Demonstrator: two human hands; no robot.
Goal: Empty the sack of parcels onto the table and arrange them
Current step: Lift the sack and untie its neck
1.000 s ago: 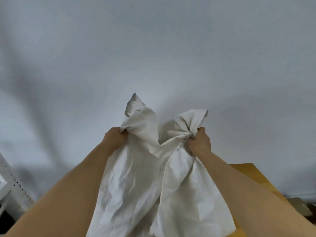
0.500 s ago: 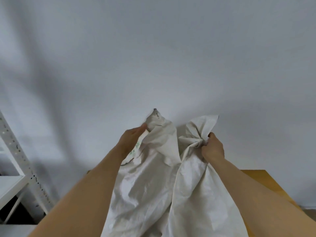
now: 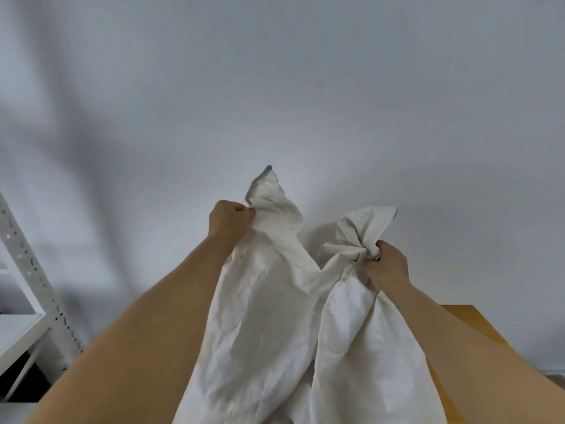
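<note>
The left hand [image 3: 227,220] is curled tight around one bunched corner of the white sack [image 3: 275,325], fingers closed into the cloth, with a grey-tipped peak of fabric standing up just above the knuckles. The right hand [image 3: 389,264] grips the other corner the same way, lower and well apart from the left, the cloth twisted into a knot against its fingers. Between the two hands the sack sags in a shallow dip and hangs down in front of the person in long creased folds; whether anything is inside it cannot be told. A corner of the wooden table [image 3: 458,325] shows behind the right forearm. A white metal shelf [image 3: 27,270] stands at the left against the pale wall [image 3: 275,87].
</note>
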